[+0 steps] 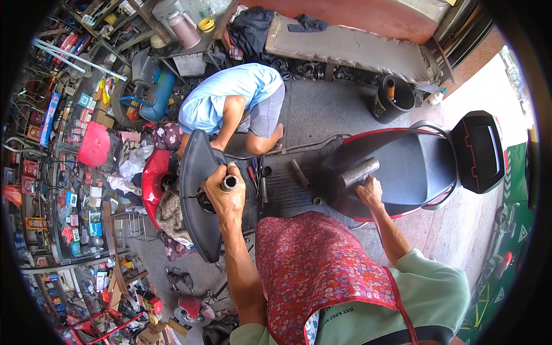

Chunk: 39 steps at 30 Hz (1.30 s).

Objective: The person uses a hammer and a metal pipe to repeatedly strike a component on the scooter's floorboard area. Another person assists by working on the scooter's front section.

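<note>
The work looks to me partway: on the left of the footboard (282, 198), the dark front panel (195, 167) shows an opening (204, 202), and I see no handlebar standing over it, so some parts seem already off, while closing up this front is, I judge, not yet done. The left hand (225, 198) is above this panel, also to the left of the footboard; its grip is closed around a metal tube (230, 183), whose hollow end points upward. To the right of the footboard, the right hand (370, 191) has its grip closed on the near end of a thick metal cylinder (359, 172), over the seat (408, 178); whether the cylinder touches the seat, I cannot tell. On the footboard itself lie a red-handled tool (251, 173) and a small ring (317, 201). Just beyond the footboard crouches a co-worker in a light blue shirt (230, 89).
</note>
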Tool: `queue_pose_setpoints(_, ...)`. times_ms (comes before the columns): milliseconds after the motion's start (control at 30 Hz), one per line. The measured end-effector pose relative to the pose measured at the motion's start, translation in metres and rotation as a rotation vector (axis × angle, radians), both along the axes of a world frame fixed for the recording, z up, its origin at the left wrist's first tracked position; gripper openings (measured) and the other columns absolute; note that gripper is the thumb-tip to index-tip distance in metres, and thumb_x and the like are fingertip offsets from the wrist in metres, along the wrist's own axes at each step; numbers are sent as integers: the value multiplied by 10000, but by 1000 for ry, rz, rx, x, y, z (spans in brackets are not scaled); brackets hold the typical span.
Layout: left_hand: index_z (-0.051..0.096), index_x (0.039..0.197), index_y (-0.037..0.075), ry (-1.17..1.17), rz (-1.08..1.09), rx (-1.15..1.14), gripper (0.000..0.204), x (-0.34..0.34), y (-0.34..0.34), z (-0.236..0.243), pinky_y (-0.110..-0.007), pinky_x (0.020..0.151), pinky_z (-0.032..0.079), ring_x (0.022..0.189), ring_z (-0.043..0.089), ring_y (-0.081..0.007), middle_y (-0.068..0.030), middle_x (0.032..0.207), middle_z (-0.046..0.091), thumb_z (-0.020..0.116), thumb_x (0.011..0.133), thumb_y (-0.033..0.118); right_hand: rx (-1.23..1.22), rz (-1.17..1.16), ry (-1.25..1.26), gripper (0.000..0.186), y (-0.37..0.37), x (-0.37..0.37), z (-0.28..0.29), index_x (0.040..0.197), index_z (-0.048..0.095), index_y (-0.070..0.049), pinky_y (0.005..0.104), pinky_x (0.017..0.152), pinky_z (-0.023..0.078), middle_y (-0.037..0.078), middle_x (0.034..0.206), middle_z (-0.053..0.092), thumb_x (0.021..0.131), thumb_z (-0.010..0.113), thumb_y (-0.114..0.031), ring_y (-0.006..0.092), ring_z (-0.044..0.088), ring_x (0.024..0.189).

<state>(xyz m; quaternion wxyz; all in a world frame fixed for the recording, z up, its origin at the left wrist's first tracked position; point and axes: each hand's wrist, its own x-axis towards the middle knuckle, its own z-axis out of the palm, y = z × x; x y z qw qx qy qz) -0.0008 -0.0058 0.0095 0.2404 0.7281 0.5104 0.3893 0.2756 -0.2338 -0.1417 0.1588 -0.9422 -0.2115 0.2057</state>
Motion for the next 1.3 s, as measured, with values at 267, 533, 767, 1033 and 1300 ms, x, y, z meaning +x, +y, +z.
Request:
queue_pose_setpoints(267, 339, 562, -26, -69, 53, 33, 365, 1, -5, 14, -342, 423, 247, 468, 248, -106, -112, 476, 277, 581, 830, 32, -17, 3, 34, 377, 3, -1, 5, 946, 604, 49, 454, 830, 464, 291, 913, 620, 658, 562, -190, 436, 589, 924)
queue_pose_setpoints(533, 334, 525, 29, -122, -5, 106, 421, 25, -32, 61, -310, 386, 238, 390, 285, -103, -55, 431, 313, 607, 842, 73, -51, -45, 55, 380, 4, 0, 5, 943, 600, 59, 452, 821, 457, 288, 886, 622, 655, 569, -185, 434, 590, 921)
queue_pose_setpoints(767, 359, 583, 39, -43, -38, 76, 387, 21, -44, 61, -285, 422, 251, 423, 290, -115, -36, 481, 326, 691, 781, 56, -36, -78, 55, 323, 5, -5, 15, 874, 605, 70, 460, 782, 449, 297, 830, 613, 660, 557, -166, 457, 584, 857)
queue_pose_setpoints(1033, 553, 711, 37, -124, -287, -125, 334, -17, -40, 70, -304, 589, 469, 744, 563, -197, -97, 846, 542, 850, 570, 93, -33, -112, 64, 297, 4, -4, 6, 825, 601, 63, 446, 745, 464, 279, 770, 618, 666, 590, -187, 438, 604, 801)
queue_pose_setpoints(1300, 477, 714, -16, -192, -244, -78, 295, 3, -35, 44, -348, 593, 431, 617, 517, -230, -94, 641, 495, 673, 808, 183, -7, -102, 54, 327, -2, 0, -5, 814, 599, 37, 440, 747, 475, 257, 769, 630, 669, 657, -250, 419, 613, 802)
